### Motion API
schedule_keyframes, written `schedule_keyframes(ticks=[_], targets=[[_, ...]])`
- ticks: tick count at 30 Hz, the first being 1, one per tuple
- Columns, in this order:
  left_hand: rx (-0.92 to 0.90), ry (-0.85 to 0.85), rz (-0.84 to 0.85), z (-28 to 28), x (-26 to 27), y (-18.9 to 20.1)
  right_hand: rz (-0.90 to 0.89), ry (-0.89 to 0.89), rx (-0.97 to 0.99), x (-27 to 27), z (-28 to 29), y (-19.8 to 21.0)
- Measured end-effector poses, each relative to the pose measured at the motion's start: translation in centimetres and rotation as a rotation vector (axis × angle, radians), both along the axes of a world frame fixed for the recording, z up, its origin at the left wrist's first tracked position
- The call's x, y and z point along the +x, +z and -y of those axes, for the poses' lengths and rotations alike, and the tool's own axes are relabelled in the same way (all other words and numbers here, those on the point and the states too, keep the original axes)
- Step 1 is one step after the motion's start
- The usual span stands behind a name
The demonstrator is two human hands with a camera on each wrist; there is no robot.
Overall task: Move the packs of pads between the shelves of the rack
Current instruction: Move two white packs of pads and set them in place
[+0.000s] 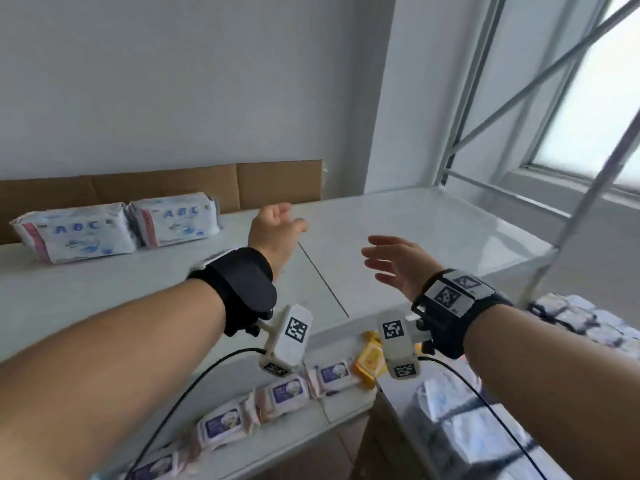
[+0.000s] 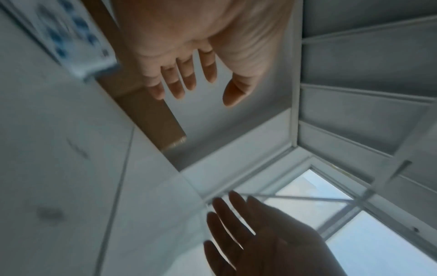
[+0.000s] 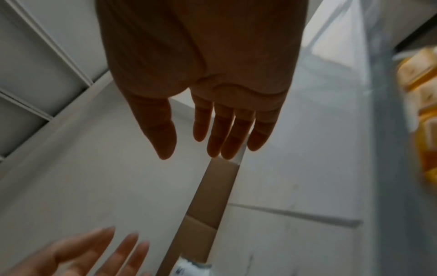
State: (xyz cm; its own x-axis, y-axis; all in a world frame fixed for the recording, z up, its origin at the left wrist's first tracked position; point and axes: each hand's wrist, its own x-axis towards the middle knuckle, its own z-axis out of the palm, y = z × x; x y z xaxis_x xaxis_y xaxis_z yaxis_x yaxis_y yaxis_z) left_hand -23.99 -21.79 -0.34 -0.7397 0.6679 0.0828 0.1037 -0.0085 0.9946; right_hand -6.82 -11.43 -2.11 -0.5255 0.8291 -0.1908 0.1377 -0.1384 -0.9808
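Observation:
Two white packs of pads printed with blue letters lie side by side at the back left of the top shelf (image 1: 433,230): one pack (image 1: 74,232) on the left, the other (image 1: 175,216) right of it. My left hand (image 1: 277,226) hovers over the shelf's middle, fingers relaxed and holding nothing. My right hand (image 1: 394,261) hovers to its right, fingers spread and empty. In the left wrist view the left hand (image 2: 189,74) shows an empty palm, with a pack (image 2: 71,37) blurred at the upper left. The right hand (image 3: 208,119) is likewise empty in its wrist view.
A brown cardboard strip (image 1: 173,185) stands against the wall behind the packs. On the lower shelf lie several small purple-labelled packs (image 1: 284,393) and yellow packets (image 1: 370,362). More white packs (image 1: 571,320) sit lower right. Rack posts and braces (image 1: 554,265) rise on the right before a window.

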Motion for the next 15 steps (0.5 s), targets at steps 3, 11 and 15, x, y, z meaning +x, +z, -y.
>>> schedule_keyframes(ticks=[3,11,15], targets=[[-0.041,-0.133,0.078,-2.2,9.3,-2.0,0.074,-0.068,-0.005,8.1,-0.3,-1.4],[-0.31,-0.287,0.177,-7.0,22.8,-10.1,0.244,-0.235,-0.098,22.8,-3.3,-6.9],[-0.42,-0.272,0.216,-9.7,24.6,-14.4,0.314,-0.276,-0.172,26.1,-5.8,-10.3]])
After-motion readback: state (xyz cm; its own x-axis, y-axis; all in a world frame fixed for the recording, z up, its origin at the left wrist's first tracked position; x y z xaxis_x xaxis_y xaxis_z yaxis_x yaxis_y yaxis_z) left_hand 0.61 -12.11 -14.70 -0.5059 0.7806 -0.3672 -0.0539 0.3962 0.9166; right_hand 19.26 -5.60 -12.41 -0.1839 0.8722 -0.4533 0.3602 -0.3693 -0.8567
